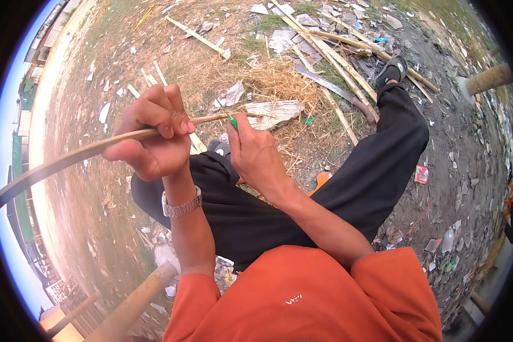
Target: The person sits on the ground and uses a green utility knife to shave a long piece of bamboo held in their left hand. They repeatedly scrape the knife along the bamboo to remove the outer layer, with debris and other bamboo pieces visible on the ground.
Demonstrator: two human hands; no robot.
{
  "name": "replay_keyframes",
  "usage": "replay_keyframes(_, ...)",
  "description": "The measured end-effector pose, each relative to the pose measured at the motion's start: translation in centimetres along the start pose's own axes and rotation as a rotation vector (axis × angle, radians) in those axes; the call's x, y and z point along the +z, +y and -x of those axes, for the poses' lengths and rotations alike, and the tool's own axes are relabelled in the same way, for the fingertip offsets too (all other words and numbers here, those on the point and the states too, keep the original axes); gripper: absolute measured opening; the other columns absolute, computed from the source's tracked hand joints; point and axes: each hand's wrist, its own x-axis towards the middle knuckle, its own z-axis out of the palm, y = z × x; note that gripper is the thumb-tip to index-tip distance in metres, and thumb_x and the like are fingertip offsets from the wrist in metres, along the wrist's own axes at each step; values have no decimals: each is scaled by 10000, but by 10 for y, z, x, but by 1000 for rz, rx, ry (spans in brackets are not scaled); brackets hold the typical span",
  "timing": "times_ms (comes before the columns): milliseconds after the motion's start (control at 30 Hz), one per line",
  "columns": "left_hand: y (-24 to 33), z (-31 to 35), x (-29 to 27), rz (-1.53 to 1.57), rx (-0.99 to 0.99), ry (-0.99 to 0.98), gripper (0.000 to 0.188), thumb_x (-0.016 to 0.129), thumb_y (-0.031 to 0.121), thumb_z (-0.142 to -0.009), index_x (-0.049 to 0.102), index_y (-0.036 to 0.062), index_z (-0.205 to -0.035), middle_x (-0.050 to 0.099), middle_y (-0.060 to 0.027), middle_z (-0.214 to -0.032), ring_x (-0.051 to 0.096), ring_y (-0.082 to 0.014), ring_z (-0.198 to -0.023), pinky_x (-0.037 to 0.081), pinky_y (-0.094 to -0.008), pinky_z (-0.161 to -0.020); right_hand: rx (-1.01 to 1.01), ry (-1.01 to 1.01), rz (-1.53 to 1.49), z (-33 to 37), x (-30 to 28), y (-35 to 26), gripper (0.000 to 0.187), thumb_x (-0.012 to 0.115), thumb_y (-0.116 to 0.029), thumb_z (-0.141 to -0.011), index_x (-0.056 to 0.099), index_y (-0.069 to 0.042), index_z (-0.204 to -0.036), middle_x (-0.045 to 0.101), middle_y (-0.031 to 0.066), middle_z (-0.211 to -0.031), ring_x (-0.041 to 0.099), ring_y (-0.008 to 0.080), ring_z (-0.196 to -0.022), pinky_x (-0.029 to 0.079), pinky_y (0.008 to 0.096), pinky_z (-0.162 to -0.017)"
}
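A long, thin bamboo strip (pixel 68 161) runs from the far left rim across to the front of my lap, bending slightly. My left hand (pixel 154 131) is closed around it, thumb and fingers pinching near its middle. Close to the strip's right end, my right hand (pixel 257 154) is closed on a small green tool (pixel 233 122) with a pointed tip, held against or just beside the strip. Most of that tool is hidden by my fingers, so its exact kind does not show.
A machete (pixel 332 83) with a brown handle lies on the ground ahead, near split bamboo lengths (pixel 325 51). Beyond my hands are a weathered wood block (pixel 275 113) and straw shavings (pixel 273 82). Bamboo poles (pixel 139 296) stand at lower left and right (pixel 490 78). Litter covers the ground.
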Motion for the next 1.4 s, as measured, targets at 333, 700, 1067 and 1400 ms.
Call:
replay_keyframes(333, -1, 1, 1, -57, -35, 133, 724, 279, 719, -861, 390, 61, -580, 335, -26, -535, 334, -113, -422, 297, -201, -414, 204, 54, 201, -3, 26, 75, 204, 443, -203, -942, 434, 1, -940, 581, 273, -631, 585, 472, -627, 462, 544, -577)
replay_keyframes(700, 1, 2, 0, -38, -46, 115, 709, 285, 718, -860, 383, 79, -568, 317, -17, -518, 311, -110, -417, 274, -202, -414, 206, -50, 191, 0, 24, 81, 162, 461, -168, -932, 430, -9, -935, 555, 277, -613, 569, 473, -633, 438, 550, -576)
replay_keyframes(1067, -1, -3, 0, -66, -27, 148, 716, 283, 721, -857, 371, 72, -567, 323, -23, -529, 325, -109, -419, 285, -208, -398, 99, -2, 224, -3, 25, 78, 161, 471, -156, -925, 436, 1, -918, 541, 283, -588, 557, 479, -594, 438, 539, -542)
replay_keyframes(1400, -4, -4, -3, -112, -3, 152, 716, 257, 704, -877, 375, 60, -584, 338, -38, -538, 327, -118, -413, 294, -216, -391, 223, -74, 277, -12, 24, 84, 197, 429, -203, -942, 425, -6, -937, 561, 296, -628, 579, 490, -650, 453, 554, -583)
